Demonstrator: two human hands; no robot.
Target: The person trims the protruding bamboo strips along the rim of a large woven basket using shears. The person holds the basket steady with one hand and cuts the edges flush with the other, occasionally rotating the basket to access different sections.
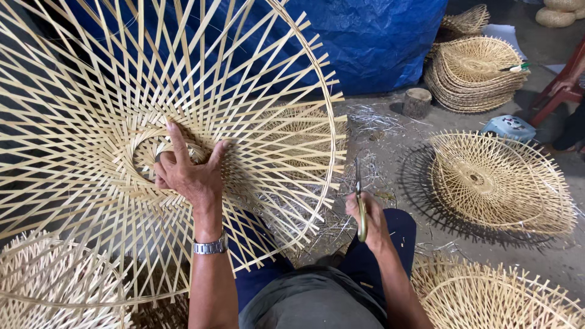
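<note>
- Bamboo strips cross each other to make a big round woven frame point(122, 122), tilted up in front of the person, with a hole in its middle.
- Left hand point(186, 173) rests flat on the frame right by the middle hole, fingers spread wide, thumb out to the side. A silver watch point(210, 246) sits on that wrist.
- Right hand point(365, 216) is closed tight around a pair of scissors point(361, 207), down by the knee, just off the frame's rim. The blades point up.
- Blue tarp point(372, 36) hangs behind the frame.
- One finished woven piece point(496, 183) lies on the grey floor to the right, well apart from the hands.
- More woven pieces sit in a stack point(475, 73) farther back, near a small wood stump point(417, 102).
- Little bamboo scraps point(372, 119) lie on the floor.
</note>
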